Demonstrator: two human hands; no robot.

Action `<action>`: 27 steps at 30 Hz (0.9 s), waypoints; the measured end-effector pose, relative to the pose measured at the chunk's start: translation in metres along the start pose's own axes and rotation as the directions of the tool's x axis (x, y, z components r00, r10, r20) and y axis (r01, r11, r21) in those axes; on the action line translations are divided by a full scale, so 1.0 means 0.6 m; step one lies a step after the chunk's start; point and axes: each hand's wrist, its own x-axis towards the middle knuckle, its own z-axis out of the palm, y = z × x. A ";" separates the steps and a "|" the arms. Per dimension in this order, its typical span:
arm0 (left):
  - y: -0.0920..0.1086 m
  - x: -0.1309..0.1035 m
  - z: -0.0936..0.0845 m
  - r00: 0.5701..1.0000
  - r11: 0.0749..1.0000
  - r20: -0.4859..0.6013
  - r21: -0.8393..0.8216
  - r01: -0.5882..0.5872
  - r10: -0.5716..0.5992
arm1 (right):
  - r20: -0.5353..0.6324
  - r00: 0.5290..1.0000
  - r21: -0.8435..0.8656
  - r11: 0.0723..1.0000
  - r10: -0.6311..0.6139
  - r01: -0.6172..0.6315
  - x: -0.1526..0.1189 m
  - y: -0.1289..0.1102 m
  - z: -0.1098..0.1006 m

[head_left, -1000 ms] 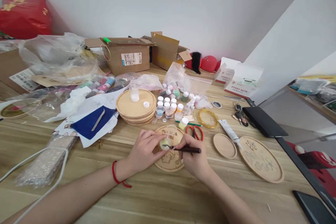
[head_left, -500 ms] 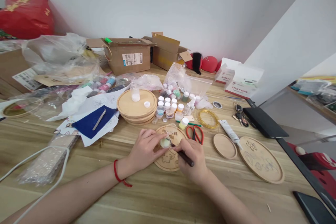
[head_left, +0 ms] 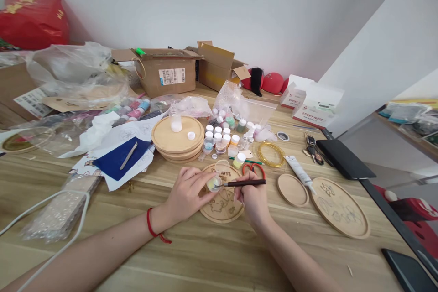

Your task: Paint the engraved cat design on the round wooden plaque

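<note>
The left hand (head_left: 186, 196) is pinching a small pot (head_left: 214, 184) over the engraved disc (head_left: 224, 200); the right hand (head_left: 251, 198) is gripping a brush (head_left: 244, 183), lying left-right, tip at the pot's right; scissors (head_left: 255, 169) are crowding the far side; the table (head_left: 212, 255) is lying bare nearer.

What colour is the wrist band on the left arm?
Red wrist band, clearest in the head view.
</note>
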 end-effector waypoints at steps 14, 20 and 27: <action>-0.004 -0.002 0.004 0.997 0.997 -0.048 -0.046 0.056 -0.058 | 0.250 0.830 -0.203 0.812 -0.498 0.548 -0.005 -0.007 -0.028; -0.005 -0.004 0.004 0.999 0.997 -0.028 -0.065 0.033 -0.035 | 0.743 0.204 -0.225 0.049 -0.638 0.973 -0.005 -0.021 -0.039; -0.006 -0.006 0.002 0.997 0.996 -0.036 -0.064 0.063 -0.065 | 0.811 0.084 -0.171 -0.098 -0.579 0.980 -0.009 -0.013 -0.031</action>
